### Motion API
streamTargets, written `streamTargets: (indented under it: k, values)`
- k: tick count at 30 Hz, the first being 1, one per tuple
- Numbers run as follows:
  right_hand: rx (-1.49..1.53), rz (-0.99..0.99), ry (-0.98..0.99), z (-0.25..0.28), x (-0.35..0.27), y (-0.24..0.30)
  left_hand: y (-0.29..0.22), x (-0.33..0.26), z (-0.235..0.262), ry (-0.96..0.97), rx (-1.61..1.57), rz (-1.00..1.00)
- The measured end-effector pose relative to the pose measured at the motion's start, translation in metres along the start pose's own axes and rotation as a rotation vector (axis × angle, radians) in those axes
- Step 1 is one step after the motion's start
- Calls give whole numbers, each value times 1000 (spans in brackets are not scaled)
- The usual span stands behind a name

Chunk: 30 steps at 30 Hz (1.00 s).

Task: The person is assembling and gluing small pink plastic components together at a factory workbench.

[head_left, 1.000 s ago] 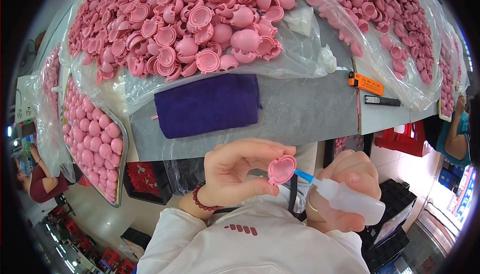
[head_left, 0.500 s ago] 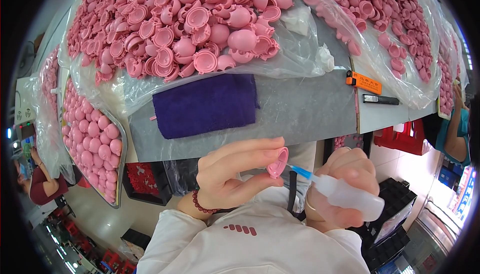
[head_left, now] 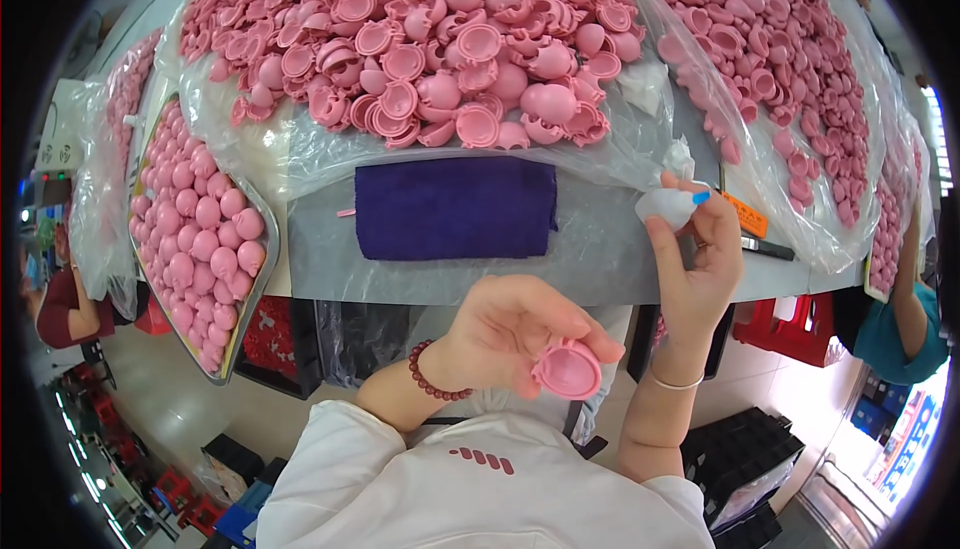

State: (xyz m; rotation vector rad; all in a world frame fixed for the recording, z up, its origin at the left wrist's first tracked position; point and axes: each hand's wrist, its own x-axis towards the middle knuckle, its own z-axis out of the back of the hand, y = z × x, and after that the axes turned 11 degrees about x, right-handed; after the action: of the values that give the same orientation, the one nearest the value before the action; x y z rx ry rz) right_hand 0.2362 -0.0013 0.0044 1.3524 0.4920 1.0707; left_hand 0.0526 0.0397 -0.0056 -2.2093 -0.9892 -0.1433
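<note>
Low in front of my chest, my left hand point(head_left: 515, 334) pinches a pink half-shell point(head_left: 568, 369) by its edge, the hollow side turned up. Over the right part of the table, my right hand point(head_left: 705, 249) holds a white squeeze bottle point(head_left: 668, 209) with a blue tip, the bottle lying sideways in the fingers. A folded purple cloth point(head_left: 455, 209) lies on the grey tabletop point(head_left: 320, 239) beyond my left hand. Past the cloth, a large heap of pink half-shells point(head_left: 430, 49) rests on clear plastic sheeting.
A tray of joined pink balls point(head_left: 200, 239) stands at the left. Near my right hand lie an orange box cutter point(head_left: 748, 217), a black tool point(head_left: 768, 248) and crumpled white tissue point(head_left: 680, 157). More pink pieces point(head_left: 770, 59) are heaped far right. Co-workers point(head_left: 905, 329) sit at both sides.
My right hand has carried the bottle away from the half-shell, forward and over the table. My left hand has turned the half-shell so its hollow faces up.
</note>
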Motion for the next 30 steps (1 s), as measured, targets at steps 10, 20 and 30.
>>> streamTargets:
  k: [10,20,30]
  values:
    - [-217,302,-356,70,23,3,2,-1,1,40,-418,172]
    - [-895,190,233,108,112,-24,-2,-3,3,118,-411,229]
    - [-629,-19,85,127,111,-33,-12,-10,-4,-168,-153,274]
